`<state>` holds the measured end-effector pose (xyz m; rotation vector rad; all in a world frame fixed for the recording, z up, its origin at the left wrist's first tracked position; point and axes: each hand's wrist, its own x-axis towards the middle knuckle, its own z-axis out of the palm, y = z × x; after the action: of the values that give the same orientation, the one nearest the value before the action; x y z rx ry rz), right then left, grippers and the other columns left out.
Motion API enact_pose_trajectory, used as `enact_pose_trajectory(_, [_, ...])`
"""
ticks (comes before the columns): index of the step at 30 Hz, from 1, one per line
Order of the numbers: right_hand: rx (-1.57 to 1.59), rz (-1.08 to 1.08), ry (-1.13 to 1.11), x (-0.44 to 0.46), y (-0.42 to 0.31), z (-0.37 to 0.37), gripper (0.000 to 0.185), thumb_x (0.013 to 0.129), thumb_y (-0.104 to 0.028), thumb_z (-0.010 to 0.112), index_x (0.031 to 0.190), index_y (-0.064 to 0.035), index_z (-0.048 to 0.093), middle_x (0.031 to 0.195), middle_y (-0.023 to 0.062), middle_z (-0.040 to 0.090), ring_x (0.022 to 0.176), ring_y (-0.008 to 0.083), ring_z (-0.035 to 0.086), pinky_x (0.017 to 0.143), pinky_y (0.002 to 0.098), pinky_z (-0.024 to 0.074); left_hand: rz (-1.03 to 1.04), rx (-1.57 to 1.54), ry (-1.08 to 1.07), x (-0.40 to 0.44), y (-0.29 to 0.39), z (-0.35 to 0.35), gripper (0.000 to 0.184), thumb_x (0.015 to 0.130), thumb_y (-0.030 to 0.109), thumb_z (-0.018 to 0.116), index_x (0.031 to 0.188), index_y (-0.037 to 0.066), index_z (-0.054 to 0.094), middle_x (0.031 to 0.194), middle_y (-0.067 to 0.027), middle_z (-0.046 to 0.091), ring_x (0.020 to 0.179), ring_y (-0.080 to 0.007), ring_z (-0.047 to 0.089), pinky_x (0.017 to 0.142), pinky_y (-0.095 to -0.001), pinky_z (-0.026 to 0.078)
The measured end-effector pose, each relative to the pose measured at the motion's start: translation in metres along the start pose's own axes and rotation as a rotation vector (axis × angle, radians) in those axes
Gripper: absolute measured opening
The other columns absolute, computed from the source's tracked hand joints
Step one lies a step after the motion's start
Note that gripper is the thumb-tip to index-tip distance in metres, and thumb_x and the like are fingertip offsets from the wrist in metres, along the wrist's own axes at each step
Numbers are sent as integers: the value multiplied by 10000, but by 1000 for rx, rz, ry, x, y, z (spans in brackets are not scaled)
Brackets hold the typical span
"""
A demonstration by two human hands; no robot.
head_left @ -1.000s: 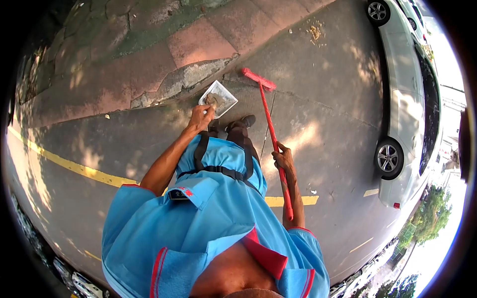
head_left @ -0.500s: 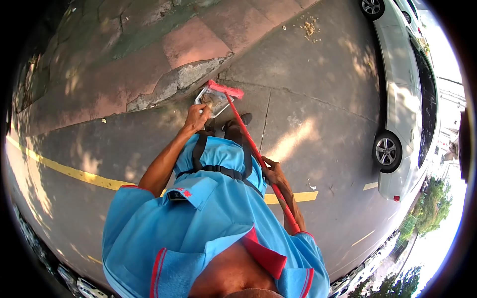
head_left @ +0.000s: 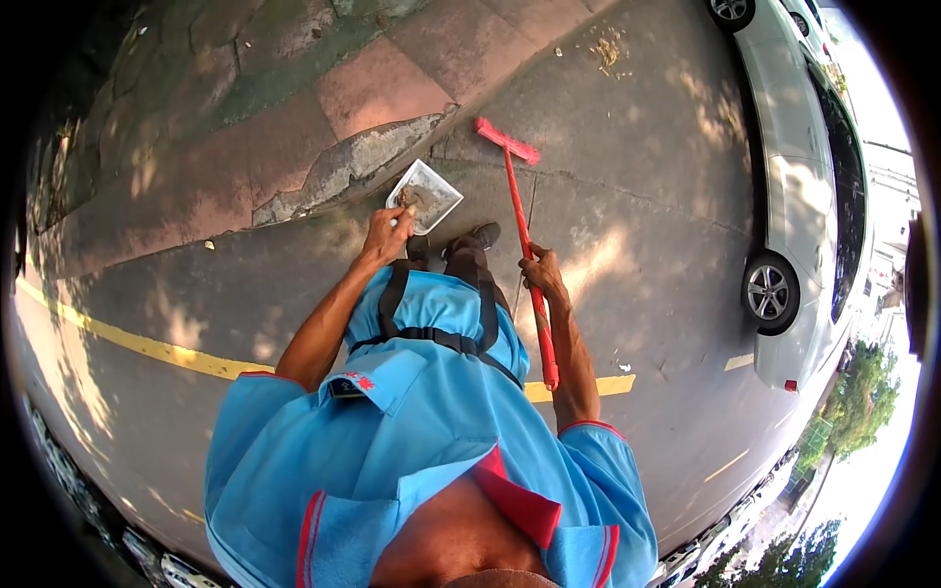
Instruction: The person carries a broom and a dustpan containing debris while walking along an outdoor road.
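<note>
My left hand (head_left: pixel 389 233) is closed round the handle of a white dustpan (head_left: pixel 438 201), which has brown debris (head_left: pixel 417 199) inside and sits by the broken kerb in front of my feet. Wrapped round the red pole of a broom (head_left: pixel 520 211) is my right hand (head_left: pixel 540 268). The broom's red bristled head (head_left: pixel 508 141) lies beyond the dustpan, to its right, apart from it. The lower end of the pole passes beside my right forearm.
A reddish paved kerb (head_left: pixel 382 86) runs diagonally across the upper left. Dry litter (head_left: pixel 610 51) lies on the asphalt farther ahead. A silver car (head_left: pixel 799 196) stands at the right. Yellow lines (head_left: pixel 167 352) cross the ground.
The broom head first came in over the dustpan, then swung away to its right, while my right hand moved forward with the pole. My left hand and the dustpan stayed nearly in place.
</note>
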<state>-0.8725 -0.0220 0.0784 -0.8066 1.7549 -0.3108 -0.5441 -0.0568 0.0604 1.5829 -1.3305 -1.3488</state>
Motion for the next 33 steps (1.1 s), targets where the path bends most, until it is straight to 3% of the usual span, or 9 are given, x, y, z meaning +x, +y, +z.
enact_pose_trajectory(8, [-163, 11, -140, -87, -3, 22, 570, 772, -78, 598, 1317, 4, 451, 738, 153, 648, 509, 144, 571, 463, 286, 446, 24, 6, 19, -3, -2, 4, 385, 860, 269, 490, 625, -18, 594, 570, -119, 583, 544, -219, 572, 573, -350, 437])
enact_pose_trajectory(11, [-125, 64, -175, -95, 28, 10, 558, 770, -65, 602, 1309, -10, 468, 792, 170, 665, 548, 135, 578, 484, 268, 445, 29, 1, 21, 0, -1, 2, 377, 857, 262, 491, 623, -15, 593, 567, -120, 581, 541, -219, 568, 570, -351, 436])
enact_pose_trajectory(16, [-14, 182, -127, -119, 3, -9, 588, 765, -40, 593, 1335, -65, 450, 585, 51, 538, 380, 107, 450, 341, 265, 327, -37, -7, 4, -2, 3, -5, 372, 856, 251, 487, 624, -22, 588, 566, -128, 579, 545, -209, 569, 571, -342, 439])
enact_pose_trajectory(21, [-75, 17, -53, -62, 8, -7, 586, 761, -52, 555, 1330, 3, 426, 579, 77, 550, 394, 148, 512, 363, 292, 423, 6, -14, 33, -4, -1, 3, 363, 853, 227, 475, 619, -29, 580, 555, -129, 573, 543, -194, 569, 561, -337, 442])
enact_pose_trajectory(24, [-135, 2, -21, -43, 3, 2, 585, 759, -47, 545, 1328, 13, 423, 588, 91, 557, 408, 164, 535, 382, 307, 442, 61, 11, 18, -6, 0, 2, 453, 894, 322, 506, 621, -30, 590, 549, -76, 559, 519, -135, 533, 522, -289, 431])
enact_pose_trajectory(27, [-234, -4, -74, -34, 22, 12, 591, 771, -24, 543, 1343, 16, 398, 585, 83, 544, 399, 168, 531, 373, 308, 442, 30, 6, 23, -6, 12, -1, 343, 845, 211, 478, 621, -29, 580, 546, -133, 573, 514, -216, 564, 540, -350, 444])
enact_pose_trajectory(29, [-348, -109, -90, -37, 54, 19, 559, 777, -60, 557, 1318, 10, 433, 677, 137, 603, 519, 195, 579, 488, 314, 470, 14, -18, 41, -9, 17, -1, 349, 845, 223, 484, 628, -32, 580, 558, -141, 581, 528, -240, 580, 544, -354, 450])
enact_pose_trajectory(31, [-474, -222, -52, -59, 66, 25, 520, 761, -109, 551, 1268, -6, 502, 855, 218, 673, 787, 285, 667, 743, 349, 511, 41, 4, 45, -6, 6, 1, 411, 868, 283, 489, 616, -29, 580, 544, -110, 564, 527, -195, 555, 532, -330, 436])
enact_pose_trajectory(33, [-385, -215, -89, -68, 88, 16, 535, 766, -118, 560, 1288, -26, 490, 812, 200, 675, 696, 249, 662, 665, 337, 516, 62, 22, 41, -6, -1, 6, 475, 890, 344, 493, 605, -26, 579, 530, -80, 547, 527, -149, 531, 520, -305, 422])
